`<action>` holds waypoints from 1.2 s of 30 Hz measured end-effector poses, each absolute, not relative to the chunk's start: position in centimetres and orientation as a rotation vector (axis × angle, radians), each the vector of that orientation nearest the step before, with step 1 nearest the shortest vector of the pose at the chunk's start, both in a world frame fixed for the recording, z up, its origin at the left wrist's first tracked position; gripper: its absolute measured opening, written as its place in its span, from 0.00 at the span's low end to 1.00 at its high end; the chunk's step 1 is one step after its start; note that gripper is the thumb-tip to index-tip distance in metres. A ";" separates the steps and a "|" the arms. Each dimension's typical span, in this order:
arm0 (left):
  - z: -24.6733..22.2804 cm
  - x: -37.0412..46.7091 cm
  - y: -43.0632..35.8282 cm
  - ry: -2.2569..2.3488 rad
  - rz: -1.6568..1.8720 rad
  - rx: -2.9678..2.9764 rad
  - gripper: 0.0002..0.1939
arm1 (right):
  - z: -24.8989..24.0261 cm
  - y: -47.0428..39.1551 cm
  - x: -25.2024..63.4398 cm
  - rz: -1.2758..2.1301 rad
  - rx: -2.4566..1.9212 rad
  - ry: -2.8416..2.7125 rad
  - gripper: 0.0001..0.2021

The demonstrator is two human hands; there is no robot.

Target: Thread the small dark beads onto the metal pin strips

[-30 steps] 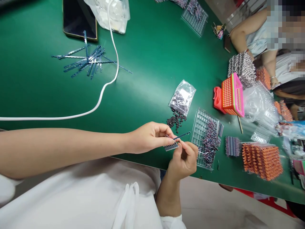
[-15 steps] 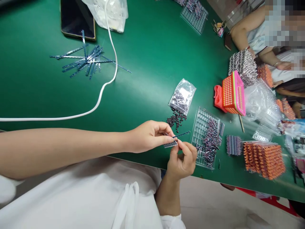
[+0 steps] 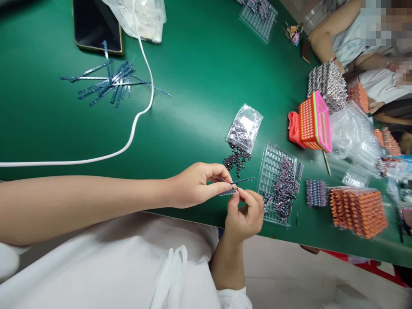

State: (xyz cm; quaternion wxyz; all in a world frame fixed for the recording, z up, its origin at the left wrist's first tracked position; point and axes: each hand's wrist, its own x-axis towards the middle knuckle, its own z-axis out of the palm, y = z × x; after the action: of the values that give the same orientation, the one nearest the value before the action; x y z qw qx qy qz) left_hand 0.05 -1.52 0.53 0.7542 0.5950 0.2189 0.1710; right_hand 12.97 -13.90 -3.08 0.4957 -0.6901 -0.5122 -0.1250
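My left hand (image 3: 201,184) comes in from the left, its thumb and fingers closed on a small ridged plate (image 3: 228,192). A thin blue strip (image 3: 245,180) sticks out to the right from between its fingertips. Touching those fingertips, my right hand (image 3: 245,214) is pinched at the plate's right end; what it grips is too small to name. Dark beads (image 3: 237,159) lie just above the hands, spilled from a clear bag (image 3: 245,128). Right of them is a clear tray (image 3: 268,169) heaped with thin purple-and-blue pieces (image 3: 285,189).
Blue twisted strips (image 3: 117,81) lie near a phone (image 3: 96,25) and white cable (image 3: 131,133) on the green table (image 3: 193,86). A basket (image 3: 313,122), orange stacks (image 3: 358,212) and a grey stack (image 3: 328,86) stand right. Another person's arm (image 3: 331,30) is at upper right.
The whole view has shifted slightly, with most table items appearing a little further left. My hands keep nearly the same pose, fingertips together at the plate. The other person's hand has moved.
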 end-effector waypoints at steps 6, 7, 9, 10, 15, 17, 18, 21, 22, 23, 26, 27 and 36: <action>0.6 0.4 -1.7 0.555 0.378 1.250 0.08 | -2.8 -14.1 13.0 0.107 -1.607 -0.975 0.01; 0.6 0.4 -1.7 0.556 0.373 1.245 0.08 | -2.7 -14.1 13.1 0.135 -1.596 -0.967 0.02; 0.5 0.4 -1.7 0.551 0.362 1.236 0.08 | -2.7 -14.1 13.1 0.173 -1.586 -0.957 0.02; 0.5 0.4 -1.7 0.548 0.359 1.229 0.08 | -2.6 -14.1 13.1 0.185 -1.581 -0.952 0.02; 0.4 0.5 -1.8 0.537 0.356 1.183 0.08 | -2.8 -13.9 13.0 0.213 -1.507 -0.923 0.01; 0.3 0.5 -1.9 0.527 0.358 1.158 0.08 | -2.8 -13.9 13.0 0.218 -1.503 -0.921 0.01; 0.3 0.5 -1.9 0.524 0.359 1.147 0.08 | -2.8 -13.9 13.0 0.222 -1.510 -0.922 0.01; 0.1 0.5 -1.9 0.510 0.368 1.129 0.08 | -2.7 -14.0 13.0 0.231 -1.536 -0.920 0.02; 0.1 0.5 -1.9 0.506 0.372 1.126 0.08 | -2.7 -14.0 13.0 0.232 -1.541 -0.918 0.02; 0.0 0.5 -1.9 0.501 0.374 1.124 0.08 | -2.6 -14.1 13.0 0.233 -1.546 -0.918 0.02; 0.1 0.5 -1.9 0.492 0.377 1.113 0.07 | -2.6 -14.1 13.0 0.236 -1.560 -0.925 0.03; 0.1 0.5 -1.9 0.491 0.377 1.109 0.07 | -2.5 -14.1 13.0 0.239 -1.559 -0.924 0.03; 0.3 0.5 -1.9 0.494 0.379 1.112 0.07 | -2.2 -14.1 13.0 0.269 -1.565 -0.929 0.03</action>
State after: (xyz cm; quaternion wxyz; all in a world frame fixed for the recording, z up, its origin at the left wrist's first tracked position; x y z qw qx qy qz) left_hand 0.48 -1.86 0.27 0.8038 0.5191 0.2306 0.1768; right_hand 12.98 -14.09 -2.20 0.6060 -0.6768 -0.4015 0.1163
